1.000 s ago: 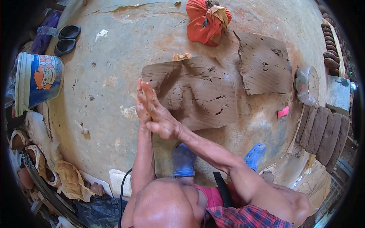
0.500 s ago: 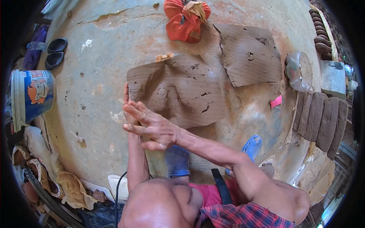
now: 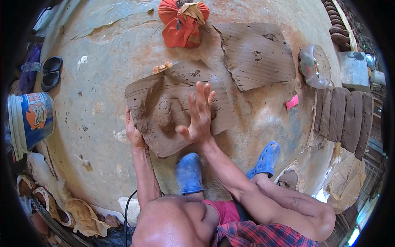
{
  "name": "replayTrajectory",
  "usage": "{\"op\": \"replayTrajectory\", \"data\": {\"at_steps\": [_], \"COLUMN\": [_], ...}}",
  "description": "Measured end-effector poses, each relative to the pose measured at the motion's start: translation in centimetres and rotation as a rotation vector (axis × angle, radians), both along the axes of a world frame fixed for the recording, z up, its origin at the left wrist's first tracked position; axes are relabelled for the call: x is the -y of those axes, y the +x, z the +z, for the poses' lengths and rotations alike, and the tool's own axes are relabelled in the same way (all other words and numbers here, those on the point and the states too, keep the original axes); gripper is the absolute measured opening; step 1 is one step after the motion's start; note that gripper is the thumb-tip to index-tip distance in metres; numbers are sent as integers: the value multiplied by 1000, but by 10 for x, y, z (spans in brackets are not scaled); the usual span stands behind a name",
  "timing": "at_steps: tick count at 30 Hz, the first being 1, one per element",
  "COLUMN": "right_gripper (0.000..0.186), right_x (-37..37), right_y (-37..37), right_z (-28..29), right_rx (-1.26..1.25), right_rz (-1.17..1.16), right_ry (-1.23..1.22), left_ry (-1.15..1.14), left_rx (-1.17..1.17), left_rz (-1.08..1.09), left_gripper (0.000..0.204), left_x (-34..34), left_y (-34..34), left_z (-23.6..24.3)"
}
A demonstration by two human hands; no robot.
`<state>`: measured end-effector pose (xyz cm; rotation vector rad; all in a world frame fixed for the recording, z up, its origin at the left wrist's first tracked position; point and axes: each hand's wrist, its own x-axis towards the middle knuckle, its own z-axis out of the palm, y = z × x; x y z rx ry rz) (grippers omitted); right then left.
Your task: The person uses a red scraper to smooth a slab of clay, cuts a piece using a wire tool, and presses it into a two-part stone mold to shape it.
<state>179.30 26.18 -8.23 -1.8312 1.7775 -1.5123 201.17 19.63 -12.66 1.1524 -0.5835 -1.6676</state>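
Observation:
My left hand (image 3: 134, 131) grips the left edge of a brown clay slab (image 3: 154, 138), its fingers along the rim. The slab has a lumpy hollow in its middle, raised ridges and torn cracks. My right hand (image 3: 197, 113) is open with fingers spread over the slab's right part, holding nothing; whether it touches the clay I cannot tell. A second flat clay slab (image 3: 257, 55) lies to the back right on the floor. Small tan pieces (image 3: 162, 67) sit at the back edge of the nearer slab. My blue clogs (image 3: 187, 173) show below it.
An orange cloth bundle (image 3: 181, 29) sits at the back. A blue-white bucket (image 3: 31, 123) and black slippers (image 3: 51, 80) are at left. At right stand a metal bowl (image 3: 312, 66), a grey block (image 3: 354, 72), stacked clay rolls (image 3: 343, 121) and a small pink object (image 3: 292, 103).
My hands have parted from each other: the left now grips the slab's edge, the right has moved right over it, fingers spread. The slab's near edge sits lower in view.

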Motion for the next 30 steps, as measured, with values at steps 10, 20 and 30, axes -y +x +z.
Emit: {"op": "replayTrajectory", "data": {"at_steps": [10, 20, 30], "right_gripper": [95, 76, 59], "right_x": [22, 55, 97], "right_y": [-31, -64, -71], "right_z": [-4, -15, -12], "right_rx": [351, 1123, 1233], "right_rz": [-4, 355, 569], "right_ry": [28, 296, 500], "left_ry": [-91, -33, -69], "left_rx": [109, 29, 246], "left_rz": [28, 15, -57], "left_gripper": [44, 45, 44], "left_x": [-1, 26, 62], "left_y": [3, -30, -28], "left_z": [17, 66, 68]}}
